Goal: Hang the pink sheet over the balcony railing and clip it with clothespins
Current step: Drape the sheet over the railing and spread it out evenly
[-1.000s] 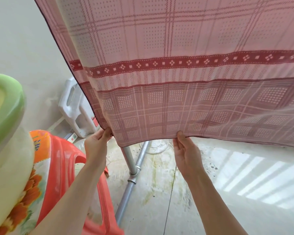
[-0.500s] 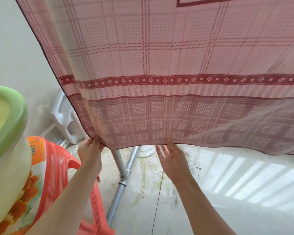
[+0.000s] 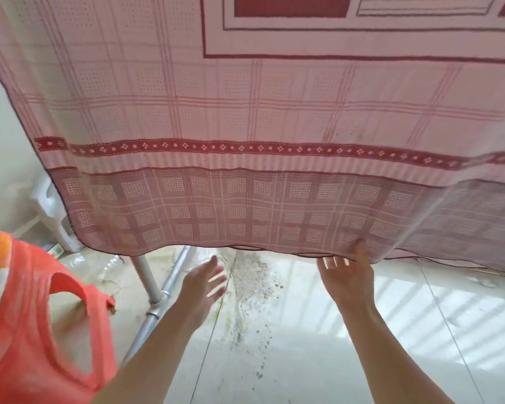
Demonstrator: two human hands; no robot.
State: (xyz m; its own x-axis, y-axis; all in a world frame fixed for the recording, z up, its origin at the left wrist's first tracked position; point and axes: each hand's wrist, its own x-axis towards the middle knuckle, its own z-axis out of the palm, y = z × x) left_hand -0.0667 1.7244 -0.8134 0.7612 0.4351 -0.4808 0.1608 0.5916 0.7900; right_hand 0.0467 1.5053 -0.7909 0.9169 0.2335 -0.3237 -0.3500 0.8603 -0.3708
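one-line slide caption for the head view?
Right hand holds the hanging pink sheet's bottom hem; left hand hovers open below it.

Bare forearms and hands (image 3: 347, 278), sleeveless.

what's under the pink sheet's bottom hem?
Below the pink sheet: stained floor tiles and metal pipes. The left hand is open, off the cloth; the right hand touches the hem. What the sheet hangs on is covered.

No text, label, brand or number can be read anywhere. A small box (image 3: 55, 249) at nine o'clock bears print too blurred to make out.
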